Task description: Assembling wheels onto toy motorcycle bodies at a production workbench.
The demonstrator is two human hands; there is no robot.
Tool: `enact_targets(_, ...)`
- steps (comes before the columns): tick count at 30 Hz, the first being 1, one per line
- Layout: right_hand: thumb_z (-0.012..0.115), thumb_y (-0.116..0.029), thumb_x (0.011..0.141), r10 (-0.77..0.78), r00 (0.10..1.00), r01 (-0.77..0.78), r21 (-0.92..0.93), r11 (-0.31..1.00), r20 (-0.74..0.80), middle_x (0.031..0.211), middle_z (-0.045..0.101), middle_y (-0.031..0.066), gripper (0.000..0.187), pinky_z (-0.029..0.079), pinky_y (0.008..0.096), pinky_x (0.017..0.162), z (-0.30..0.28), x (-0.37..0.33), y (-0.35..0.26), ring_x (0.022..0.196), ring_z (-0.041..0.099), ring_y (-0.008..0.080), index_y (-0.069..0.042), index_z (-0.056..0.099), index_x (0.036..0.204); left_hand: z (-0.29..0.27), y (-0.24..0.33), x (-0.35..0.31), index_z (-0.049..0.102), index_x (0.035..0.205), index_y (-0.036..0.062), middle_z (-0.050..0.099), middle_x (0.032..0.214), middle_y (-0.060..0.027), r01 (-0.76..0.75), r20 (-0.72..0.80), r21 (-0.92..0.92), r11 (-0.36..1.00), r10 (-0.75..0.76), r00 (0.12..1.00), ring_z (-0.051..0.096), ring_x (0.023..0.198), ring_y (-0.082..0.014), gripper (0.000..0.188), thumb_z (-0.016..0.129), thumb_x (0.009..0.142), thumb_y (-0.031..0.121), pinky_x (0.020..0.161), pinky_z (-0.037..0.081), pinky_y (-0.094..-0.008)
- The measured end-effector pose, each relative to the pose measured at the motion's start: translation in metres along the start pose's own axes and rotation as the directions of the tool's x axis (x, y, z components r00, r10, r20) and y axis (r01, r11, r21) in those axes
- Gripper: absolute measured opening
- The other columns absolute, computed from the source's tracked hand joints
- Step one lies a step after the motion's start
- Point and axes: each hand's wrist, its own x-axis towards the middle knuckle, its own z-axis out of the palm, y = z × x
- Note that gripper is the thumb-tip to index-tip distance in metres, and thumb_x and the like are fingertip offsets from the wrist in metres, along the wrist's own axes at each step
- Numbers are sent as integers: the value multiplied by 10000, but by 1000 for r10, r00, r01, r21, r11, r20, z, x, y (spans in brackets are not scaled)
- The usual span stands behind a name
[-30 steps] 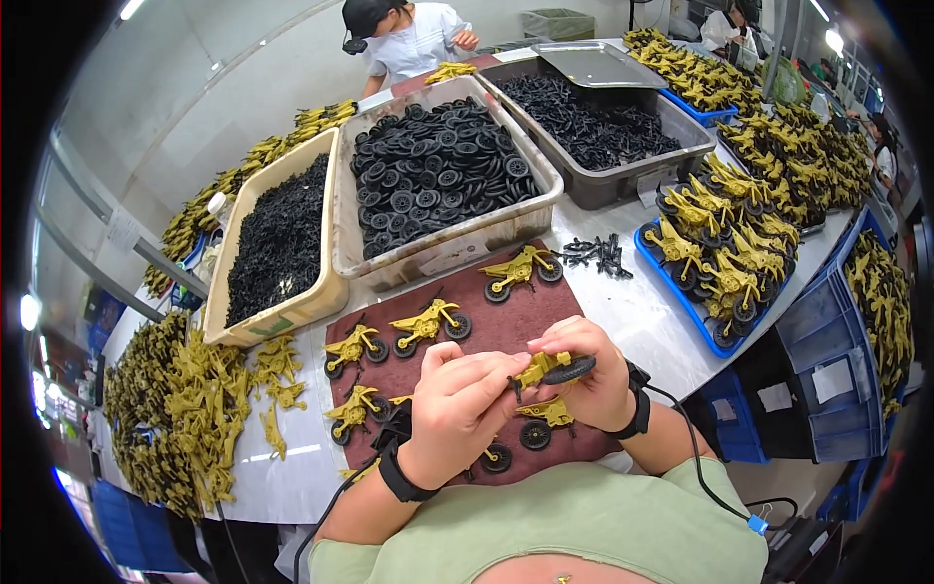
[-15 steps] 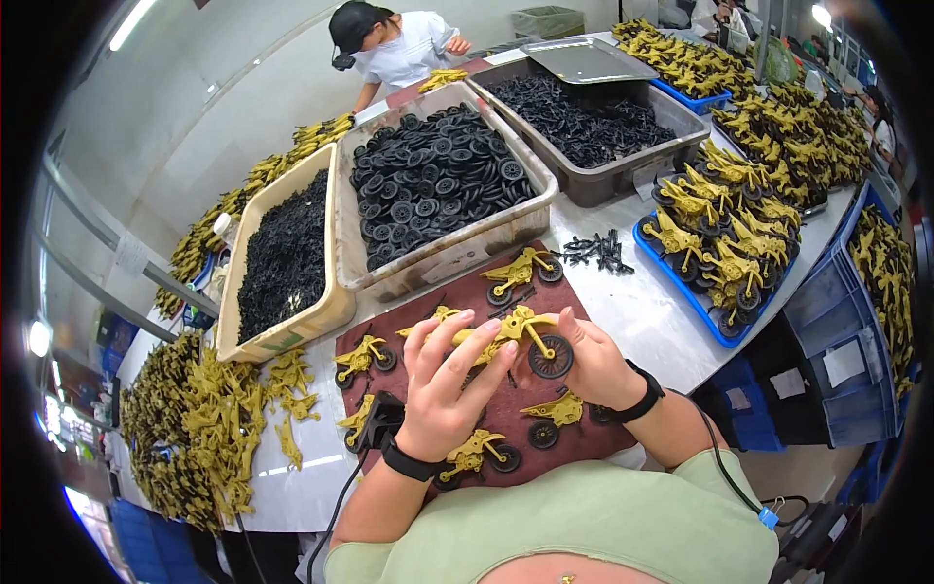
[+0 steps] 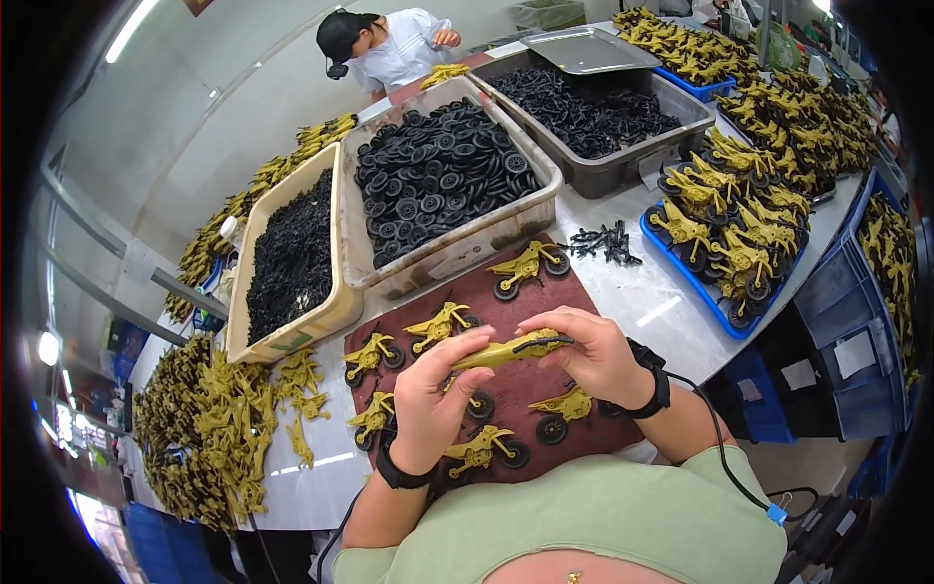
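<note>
Both hands hold a yellow toy motorcycle [image 3: 501,352] above the dark red mat [image 3: 584,292]. My left hand [image 3: 435,394] is closed on its left end, thumb below and fingers above. At the other end my right hand [image 3: 601,358] pinches it between thumb and fingers. A thin black part [image 3: 543,342] lies along the top of the held toy near my right fingertips; its wheels cannot be made out. Around my hands, several yellow motorcycles with black wheels lie on the mat, among them one at the far edge [image 3: 526,270] and one near my left wrist [image 3: 480,448].
Beyond the mat stand a tub of black wheels [image 3: 545,195], a cream tub of small black parts [image 3: 336,311] and a grey tub of black pieces [image 3: 705,122]. A blue tray [image 3: 728,329] of motorcycles sits right. Yellow bodies [image 3: 229,409] are heaped left. A co-worker [image 3: 404,49] stands at the back.
The held motorcycle has been turned: its front wheel, visible before at the right, no longer shows, and the thin black part is now on top. My left fingers have closed around the body.
</note>
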Motion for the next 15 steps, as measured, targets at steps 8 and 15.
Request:
enact_targets(8,688,-26,813,203,978,-208,101,973,52,913,702,86,328,513,268,684,-5,-4,-4,755,655,115,-48,665,1139,3,7,-4,661,1039,-46,703,993,-134,179,-39,74,981,-176,984,668,868,-172,201,659,869,60,775,536,-269)
enact_targets(15,658,-134,900,268,953,-297,271,916,140,921,680,23,320,469,214,697,-9,-4,2,774,561,39,-15,621,1194,3,8,-6,657,1029,-60,704,980,-126,181,-30,47,982,-180,983,661,877,-153,193,651,873,54,789,526,-259)
